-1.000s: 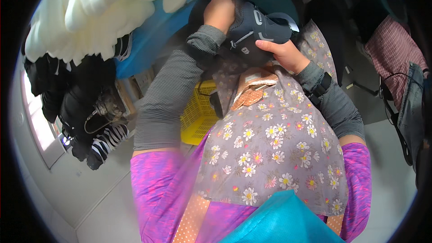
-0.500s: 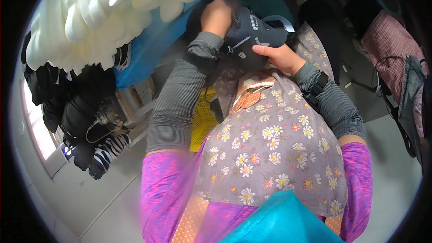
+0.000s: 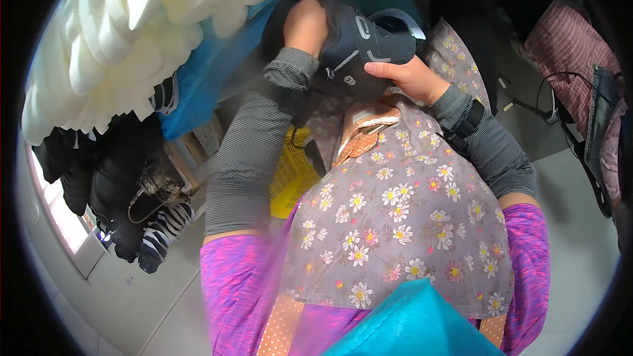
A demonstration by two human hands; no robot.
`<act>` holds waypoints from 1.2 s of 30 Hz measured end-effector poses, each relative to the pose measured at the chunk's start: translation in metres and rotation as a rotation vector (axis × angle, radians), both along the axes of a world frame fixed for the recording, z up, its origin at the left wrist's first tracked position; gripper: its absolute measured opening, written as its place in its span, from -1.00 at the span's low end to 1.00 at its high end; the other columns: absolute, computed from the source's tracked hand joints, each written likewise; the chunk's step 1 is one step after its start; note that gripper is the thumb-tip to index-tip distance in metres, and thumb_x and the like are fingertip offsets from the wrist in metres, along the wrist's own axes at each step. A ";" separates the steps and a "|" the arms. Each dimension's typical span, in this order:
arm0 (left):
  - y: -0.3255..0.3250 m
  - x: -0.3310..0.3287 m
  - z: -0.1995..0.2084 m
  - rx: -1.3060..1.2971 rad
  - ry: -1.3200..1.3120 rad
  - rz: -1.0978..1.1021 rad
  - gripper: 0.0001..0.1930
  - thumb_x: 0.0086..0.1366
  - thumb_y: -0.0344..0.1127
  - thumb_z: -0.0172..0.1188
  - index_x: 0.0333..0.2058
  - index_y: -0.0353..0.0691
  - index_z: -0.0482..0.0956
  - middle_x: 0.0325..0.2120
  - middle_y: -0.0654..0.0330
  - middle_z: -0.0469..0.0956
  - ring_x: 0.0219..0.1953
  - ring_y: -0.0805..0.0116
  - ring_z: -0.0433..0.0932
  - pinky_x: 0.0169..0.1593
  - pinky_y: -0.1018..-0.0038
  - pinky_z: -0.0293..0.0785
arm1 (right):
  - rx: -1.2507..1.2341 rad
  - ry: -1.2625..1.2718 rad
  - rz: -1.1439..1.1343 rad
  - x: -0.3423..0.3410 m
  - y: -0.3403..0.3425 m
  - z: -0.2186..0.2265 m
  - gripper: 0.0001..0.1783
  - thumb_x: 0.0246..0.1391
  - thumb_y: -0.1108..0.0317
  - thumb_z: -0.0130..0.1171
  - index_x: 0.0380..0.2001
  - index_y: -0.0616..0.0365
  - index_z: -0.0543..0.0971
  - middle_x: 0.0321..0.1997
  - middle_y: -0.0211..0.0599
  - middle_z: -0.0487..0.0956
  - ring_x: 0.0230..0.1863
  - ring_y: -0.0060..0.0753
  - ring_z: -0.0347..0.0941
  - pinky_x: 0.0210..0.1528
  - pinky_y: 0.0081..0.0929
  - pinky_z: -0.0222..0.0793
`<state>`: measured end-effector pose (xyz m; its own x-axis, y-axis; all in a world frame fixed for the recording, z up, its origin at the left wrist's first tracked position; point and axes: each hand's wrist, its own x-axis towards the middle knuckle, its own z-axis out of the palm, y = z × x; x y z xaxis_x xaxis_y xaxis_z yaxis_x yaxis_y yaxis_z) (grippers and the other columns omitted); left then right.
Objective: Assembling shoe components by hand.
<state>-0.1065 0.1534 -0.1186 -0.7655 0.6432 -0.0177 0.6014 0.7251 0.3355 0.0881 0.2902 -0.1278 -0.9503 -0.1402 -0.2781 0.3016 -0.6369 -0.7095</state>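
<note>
In front of me I hold up a dark shoe upper [image 3: 346, 59] with pale curved lines on its side and a white edge at its far right opening. My left hand [image 3: 306, 26] is closed at its left end, the fingers mostly hidden behind dark material. My right hand [image 3: 410, 78] grips its lower right side, thumb pressed on the outer face and fingers out of sight beneath. A flowered grey apron [image 3: 395, 217] covers my lap just below the upper.
Many white foam sole-shaped pieces [image 3: 132, 33] are heaped at the upper left beside blue sheeting [image 3: 211, 69]. Below them hang black items [image 3: 119, 178]. A yellow plastic basket [image 3: 287, 181] stands by my left forearm. At the right sits another person's checked sleeve [image 3: 570, 46].
The shoe upper and both hands have shifted slightly left in the view, and the white pieces too. My grip on the upper looks the same.
</note>
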 end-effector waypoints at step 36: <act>-0.002 0.006 -0.012 0.408 -0.232 0.382 -0.69 0.29 -0.31 -0.02 -0.08 -0.28 0.58 -0.25 -0.19 0.60 -0.17 -0.14 0.57 -0.09 0.19 0.46 | -0.571 -0.006 0.027 0.013 -0.006 -0.032 -0.39 0.17 0.20 0.22 0.24 0.15 0.34 0.25 -0.33 0.41 0.22 -0.39 0.32 0.23 -0.29 0.30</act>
